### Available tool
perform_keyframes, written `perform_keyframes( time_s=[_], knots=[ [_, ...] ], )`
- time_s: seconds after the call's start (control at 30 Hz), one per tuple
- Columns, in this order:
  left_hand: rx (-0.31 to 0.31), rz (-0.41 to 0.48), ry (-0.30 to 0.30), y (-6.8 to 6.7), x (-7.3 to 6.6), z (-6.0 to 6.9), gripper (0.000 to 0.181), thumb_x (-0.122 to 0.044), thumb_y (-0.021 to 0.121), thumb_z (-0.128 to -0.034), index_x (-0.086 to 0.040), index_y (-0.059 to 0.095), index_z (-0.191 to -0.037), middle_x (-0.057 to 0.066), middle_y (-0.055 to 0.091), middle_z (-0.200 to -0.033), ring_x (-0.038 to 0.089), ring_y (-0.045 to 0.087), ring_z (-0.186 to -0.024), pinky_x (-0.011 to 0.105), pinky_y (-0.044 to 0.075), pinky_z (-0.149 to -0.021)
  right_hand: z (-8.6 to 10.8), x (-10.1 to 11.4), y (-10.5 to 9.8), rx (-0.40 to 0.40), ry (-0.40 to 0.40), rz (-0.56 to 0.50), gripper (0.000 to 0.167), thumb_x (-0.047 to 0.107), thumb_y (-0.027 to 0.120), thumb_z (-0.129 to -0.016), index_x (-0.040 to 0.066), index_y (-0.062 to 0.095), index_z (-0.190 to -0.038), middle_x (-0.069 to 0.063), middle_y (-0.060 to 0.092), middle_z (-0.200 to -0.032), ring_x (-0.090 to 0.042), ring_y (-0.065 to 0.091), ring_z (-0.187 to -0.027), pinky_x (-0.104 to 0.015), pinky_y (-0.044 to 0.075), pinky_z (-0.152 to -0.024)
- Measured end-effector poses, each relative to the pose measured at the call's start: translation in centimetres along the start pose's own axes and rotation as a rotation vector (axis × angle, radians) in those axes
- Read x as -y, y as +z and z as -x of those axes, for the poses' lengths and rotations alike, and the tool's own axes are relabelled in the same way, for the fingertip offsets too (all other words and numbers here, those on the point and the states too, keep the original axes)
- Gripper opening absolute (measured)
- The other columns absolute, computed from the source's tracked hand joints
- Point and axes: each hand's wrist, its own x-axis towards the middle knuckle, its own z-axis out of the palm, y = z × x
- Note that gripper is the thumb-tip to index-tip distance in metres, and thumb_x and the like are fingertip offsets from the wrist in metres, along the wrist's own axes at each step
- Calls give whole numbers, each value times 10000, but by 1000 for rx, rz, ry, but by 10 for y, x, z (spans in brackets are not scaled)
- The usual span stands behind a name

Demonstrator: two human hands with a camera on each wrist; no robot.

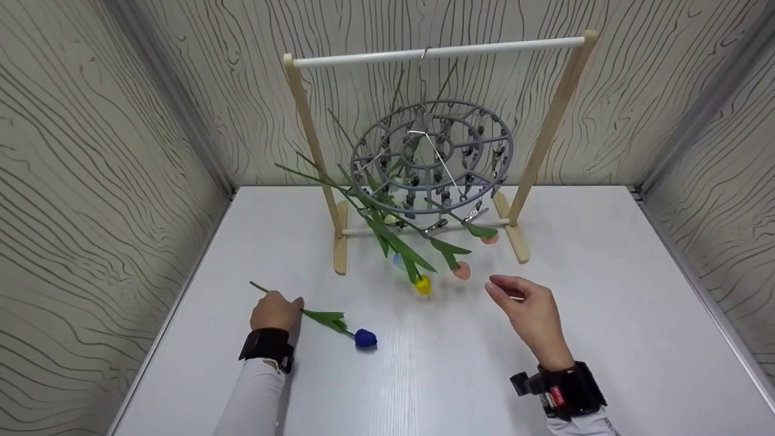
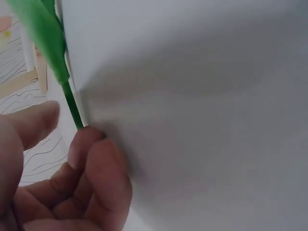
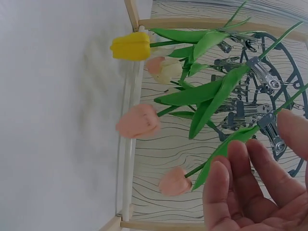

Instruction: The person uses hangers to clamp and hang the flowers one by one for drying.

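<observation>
An artificial blue tulip (image 1: 366, 338) lies on the white table, its green stem running beneath my left hand (image 1: 274, 313). In the left wrist view, fingertips (image 2: 89, 137) are at the stem (image 2: 72, 106), while the thumb stays apart from them. My right hand (image 1: 533, 312) hovers above the table with nothing in it, its fingers loosely bent. Nearest to it hang pink tulips (image 3: 139, 121) and a yellow tulip (image 3: 131, 46), heads down, from clips (image 3: 263, 74) of a round grey drying hanger (image 1: 508, 145).
The hanger hooks over the white bar (image 1: 484, 49) of a wooden rack (image 1: 554, 121) at the table's back. Long stems (image 1: 303, 174) poke out to the rack's left. Patterned walls (image 1: 79, 181) enclose the white table (image 1: 605, 260) at the back and sides.
</observation>
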Motion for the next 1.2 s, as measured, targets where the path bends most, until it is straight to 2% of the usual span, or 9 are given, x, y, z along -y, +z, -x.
perform_keyframes(
  time_s=[0.2,0.33,0.47,0.67,0.77,0.87,0.97,1.07,1.2],
  knots=[
    [23,57,-29,2,-2,-8,299,-215,671,-864,82,701,-856,130,660,-695,236,564,-589,340,446,-505,4,-4,1,-6,-2,2,347,338,746,-956,69,760,-1175,-76,759,-1130,-171,674,-1014,-211,529,-798],
    [51,156,-57,1,0,-9,246,-206,673,-840,22,704,-752,84,644,-620,211,581,-557,310,433,-517,5,-5,2,5,14,13,353,331,724,-974,61,748,-1200,-78,755,-1142,-192,669,-1033,-215,527,-805],
    [100,330,-100,0,2,-6,248,-171,647,-860,3,728,-703,54,657,-563,172,613,-507,278,453,-509,5,-6,3,26,30,19,352,329,709,-985,68,740,-1219,-79,750,-1161,-211,664,-1060,-220,527,-817],
    [127,668,-133,-5,-10,5,302,-124,639,-918,138,691,-1060,98,727,-733,143,660,-546,260,555,-533,7,-6,5,30,40,19,313,303,713,-985,82,748,-1204,-76,751,-1151,-196,669,-1036,-212,530,-806],
    [126,806,-126,-10,-22,14,329,-102,643,-950,162,647,-1147,139,740,-805,154,690,-590,267,589,-580,8,-5,7,41,42,8,298,284,716,-984,76,750,-1195,-81,752,-1137,-186,673,-1000,-207,533,-797],
    [107,906,-92,-16,-35,27,301,-85,636,-970,156,640,-1150,169,745,-860,181,721,-646,283,608,-628,9,-4,7,53,38,-3,282,259,717,-984,68,750,-1190,-85,752,-1129,-181,675,-977,-204,536,-798],
    [68,956,-31,-21,-46,40,243,-86,629,-985,119,659,-1111,178,751,-893,196,740,-697,293,615,-666,9,-4,8,63,30,-1,273,250,715,-986,70,750,-1189,-79,752,-1131,-170,672,-977,-200,535,-805],
    [8,1017,62,-23,-56,54,178,-69,641,-989,92,665,-1060,192,754,-901,199,747,-728,305,618,-690,10,-2,8,73,17,-9,267,250,725,-978,74,757,-1176,-72,756,-1121,-161,677,-972,-207,536,-807],
    [-103,1079,239,-28,-67,73,139,-24,664,-977,105,654,-1025,203,750,-904,204,748,-744,332,621,-710,12,1,9,85,1,-22,256,252,732,-973,77,765,-1158,-63,761,-1102,-143,682,-961,-217,539,-805]
  ],
)
